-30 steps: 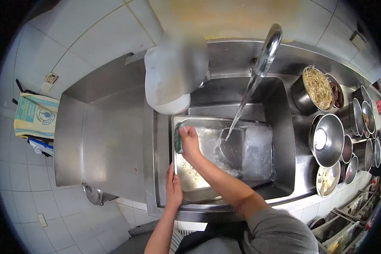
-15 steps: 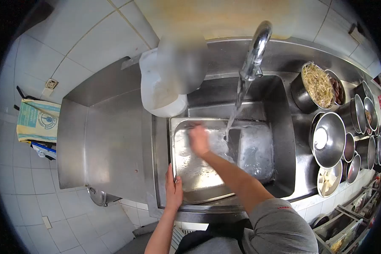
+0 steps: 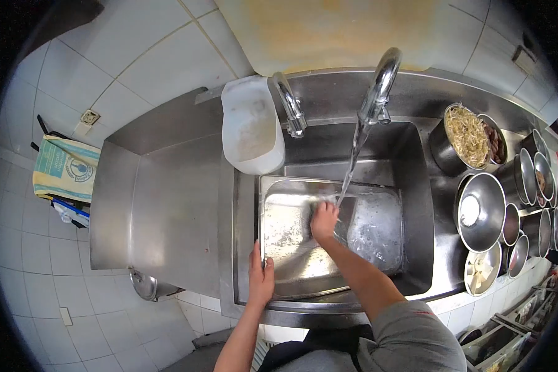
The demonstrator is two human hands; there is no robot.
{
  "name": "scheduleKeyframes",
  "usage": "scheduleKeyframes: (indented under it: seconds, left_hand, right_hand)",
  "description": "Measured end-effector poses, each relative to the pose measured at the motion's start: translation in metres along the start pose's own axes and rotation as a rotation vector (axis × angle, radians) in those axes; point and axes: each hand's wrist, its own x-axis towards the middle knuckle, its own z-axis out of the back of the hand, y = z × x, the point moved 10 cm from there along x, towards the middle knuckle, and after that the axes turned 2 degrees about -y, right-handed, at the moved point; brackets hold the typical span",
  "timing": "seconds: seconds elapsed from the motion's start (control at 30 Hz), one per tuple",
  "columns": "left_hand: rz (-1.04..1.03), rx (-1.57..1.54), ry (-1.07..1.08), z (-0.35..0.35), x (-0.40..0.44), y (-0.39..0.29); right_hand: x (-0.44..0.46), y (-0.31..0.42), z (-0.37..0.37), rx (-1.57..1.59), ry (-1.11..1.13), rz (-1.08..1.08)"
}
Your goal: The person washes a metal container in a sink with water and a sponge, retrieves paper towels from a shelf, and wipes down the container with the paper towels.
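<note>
A rectangular stainless steel pan (image 3: 304,266) lies tilted in the sink (image 3: 415,217), wet and partly foamy. My left hand (image 3: 261,282) grips its left rim, thumb on the inner side and fingers outside. Over the middle of the pan is my right hand (image 3: 324,222), fingers curled down towards the metal. A dark, blurred patch shows beside those fingers; whatever they hold is too smeared to name. Water runs from the faucet (image 3: 378,93) into the pan just beyond this hand.
A white plastic container (image 3: 251,130) stands at the sink's back left, beside a second faucet (image 3: 289,105). On the right counter are a pot of bean sprouts (image 3: 467,139), a steel bowl (image 3: 480,211) and several other pots. A steel drainboard (image 3: 173,211) extends left.
My right hand has swept rightward and slightly down across the pan, nearer the water stream. My left hand keeps its grip on the rim. The whole view has shifted slightly.
</note>
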Motion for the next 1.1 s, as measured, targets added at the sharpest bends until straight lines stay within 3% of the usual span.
scheduleKeyframes:
  seconds: [0.07,0.13,0.2,0.27,0.33,0.43,0.47,0.5,0.53,0.57,0.67,0.73,0.83,0.87,0.93,0.97,1.07,1.1]
  left_hand:
    - [-0.039,0.024,-0.015,0.001,0.0,-0.002]
    - [-0.097,0.015,-0.029,0.002,-0.001,-0.001]
    - [-0.076,0.002,-0.02,0.001,-0.002,0.002]
    - [-0.067,0.0,-0.015,0.0,0.0,0.005]
    - [-0.059,0.007,-0.013,-0.001,-0.002,0.009]
    - [-0.045,-0.037,-0.005,0.001,0.002,0.003]
    - [-0.058,-0.044,-0.009,0.001,0.004,0.001]
    - [-0.066,-0.048,-0.009,0.001,0.005,0.001]
    - [-0.068,-0.049,-0.009,0.001,0.003,0.002]
    - [-0.07,-0.045,-0.007,0.0,0.002,0.003]
    - [-0.064,-0.026,-0.015,0.002,0.002,0.007]
    - [-0.048,-0.033,-0.016,0.001,0.002,0.005]
    - [-0.028,-0.009,0.009,0.0,0.001,0.006]
    - [-0.036,0.014,0.008,-0.001,0.003,0.006]
    - [-0.05,-0.011,0.006,-0.001,0.004,0.005]
    - [-0.053,-0.019,0.007,0.0,0.003,0.005]
    - [-0.028,0.007,-0.001,0.0,0.002,0.006]
    - [-0.014,0.006,0.001,0.001,0.001,0.007]
  right_hand:
    - [-0.052,0.007,-0.025,-0.196,0.345,0.2]
    - [-0.122,0.05,-0.048,-0.066,0.697,0.377]
    - [-0.109,0.128,0.008,0.27,0.473,0.644]
    - [-0.059,0.135,-0.023,0.058,0.387,0.534]
    - [0.004,0.101,-0.055,-0.054,0.42,0.265]
    - [-0.004,0.086,-0.022,0.104,0.298,0.345]
    - [-0.044,0.081,-0.025,-0.016,0.353,0.412]
    - [-0.083,0.096,-0.013,-0.042,0.564,0.541]
    - [-0.136,0.108,-0.047,0.078,0.957,0.624]
    - [-0.133,0.143,0.033,0.384,0.566,0.868]
    - [-0.099,0.15,-0.049,0.05,0.873,0.748]
    - [-0.015,0.137,-0.054,0.177,0.415,0.493]
    - [-0.012,0.146,-0.037,0.217,0.398,0.469]
    - [-0.05,0.146,-0.042,0.266,0.468,0.605]
    - [-0.137,0.142,-0.032,0.33,0.912,0.764]
    - [-0.157,0.149,0.002,0.369,0.744,0.96]
    - [-0.14,0.155,-0.022,0.421,0.909,1.087]
    - [-0.118,0.156,-0.054,0.123,1.14,1.049]
